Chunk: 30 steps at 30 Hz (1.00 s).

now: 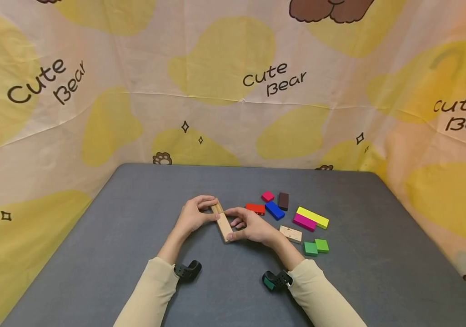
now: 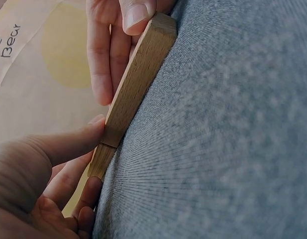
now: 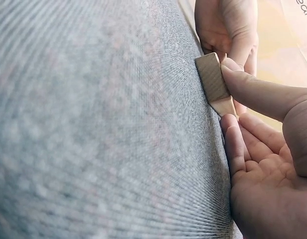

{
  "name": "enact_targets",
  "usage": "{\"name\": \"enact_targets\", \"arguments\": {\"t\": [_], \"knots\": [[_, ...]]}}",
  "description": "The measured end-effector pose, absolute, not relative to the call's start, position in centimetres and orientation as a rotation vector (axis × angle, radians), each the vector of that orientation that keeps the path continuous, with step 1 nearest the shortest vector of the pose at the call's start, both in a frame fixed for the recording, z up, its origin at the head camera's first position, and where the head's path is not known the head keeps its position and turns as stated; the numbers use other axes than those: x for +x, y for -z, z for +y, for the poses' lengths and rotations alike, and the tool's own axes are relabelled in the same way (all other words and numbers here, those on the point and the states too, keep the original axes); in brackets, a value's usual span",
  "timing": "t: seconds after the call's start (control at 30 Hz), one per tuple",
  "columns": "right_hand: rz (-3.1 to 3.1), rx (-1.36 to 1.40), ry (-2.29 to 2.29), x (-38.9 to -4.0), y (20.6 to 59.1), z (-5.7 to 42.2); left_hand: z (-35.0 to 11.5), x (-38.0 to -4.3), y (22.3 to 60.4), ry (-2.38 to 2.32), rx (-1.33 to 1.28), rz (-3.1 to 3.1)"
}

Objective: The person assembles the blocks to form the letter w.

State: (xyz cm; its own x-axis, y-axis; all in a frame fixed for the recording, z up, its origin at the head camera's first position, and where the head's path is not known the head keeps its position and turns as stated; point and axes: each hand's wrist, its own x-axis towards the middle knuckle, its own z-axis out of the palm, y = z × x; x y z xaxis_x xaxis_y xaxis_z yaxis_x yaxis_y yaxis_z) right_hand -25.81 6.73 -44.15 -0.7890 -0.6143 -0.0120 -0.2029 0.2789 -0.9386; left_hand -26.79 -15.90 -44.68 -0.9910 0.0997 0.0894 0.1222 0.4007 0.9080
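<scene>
Two plain wooden blocks lie end to end on the grey table. The nearer block (image 1: 224,228) is the longer-looking one, and the farther block (image 1: 217,207) continues its line away from me. My left hand (image 1: 192,215) holds the far end from the left, thumb by the seam, fingers around the farther block. From the right, my right hand (image 1: 255,227) holds the nearer block, thumb at its near end and forefinger up beside the seam. A thin joint line between the blocks shows in the left wrist view, where the nearer block (image 2: 138,82) is seen side-on.
Right of my hands lie a red block (image 1: 255,209), a pink block (image 1: 268,196), a blue block (image 1: 275,210), a dark brown block (image 1: 283,201), a yellow block (image 1: 313,217), a magenta block (image 1: 304,222), a pale wooden block (image 1: 290,234) and two green blocks (image 1: 310,249).
</scene>
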Motion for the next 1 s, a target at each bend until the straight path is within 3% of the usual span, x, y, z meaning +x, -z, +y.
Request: {"name": "enact_targets", "arguments": {"t": [0.2,0.57,1.0], "knots": [[2.168,-0.733,1.518,-24.5,41.9,6.7,-15.8,-26.8,44.8,1.682,-0.208,-2.619],[2.228,-0.73,1.49,-26.1,44.9,6.8,-15.8,-26.7,44.7,1.698,-0.196,-2.618],[2.13,-0.675,1.526,-26.2,43.8,7.8,-15.8,-26.8,44.8,1.705,-0.195,-2.611]]}}
